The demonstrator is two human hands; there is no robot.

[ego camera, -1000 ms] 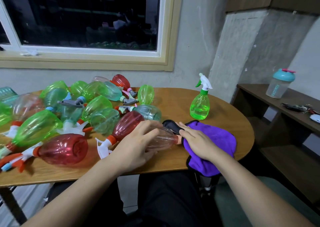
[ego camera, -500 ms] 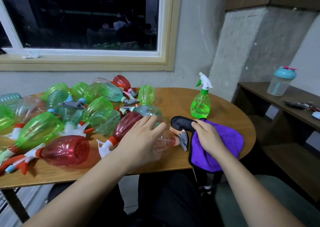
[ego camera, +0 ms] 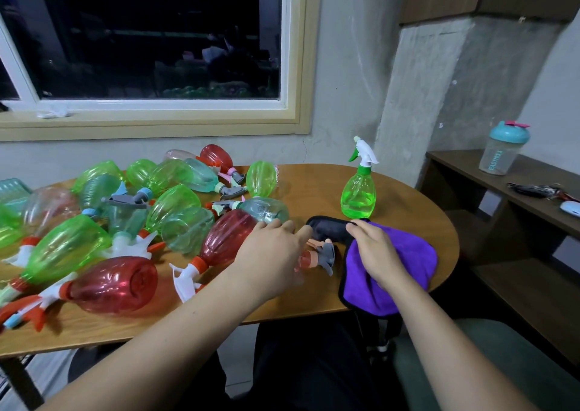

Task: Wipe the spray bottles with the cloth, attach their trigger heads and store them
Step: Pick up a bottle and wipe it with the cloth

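Shaker bottle (ego camera: pixel 502 156) on shelf (ego camera: pixel 455 161) has vertical teal txt, prob. "EASTNIXX", partly blurred.

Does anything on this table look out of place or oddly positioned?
One green bottle stands upright alone at right; the other bottles lie heaped on their sides at left. The purple cloth overhangs the table edge.

A dark window (ego camera: pixel 157 33) with a pale yellow frame sits in the grey wall (ego camera: pixel 345 81) behind the oval wooden surface (ego camera: pixel 317 187). At right stand a concrete pillar (ego camera: pixel 439 96) and a dark wooden shelf (ego camera: pixel 461 162).
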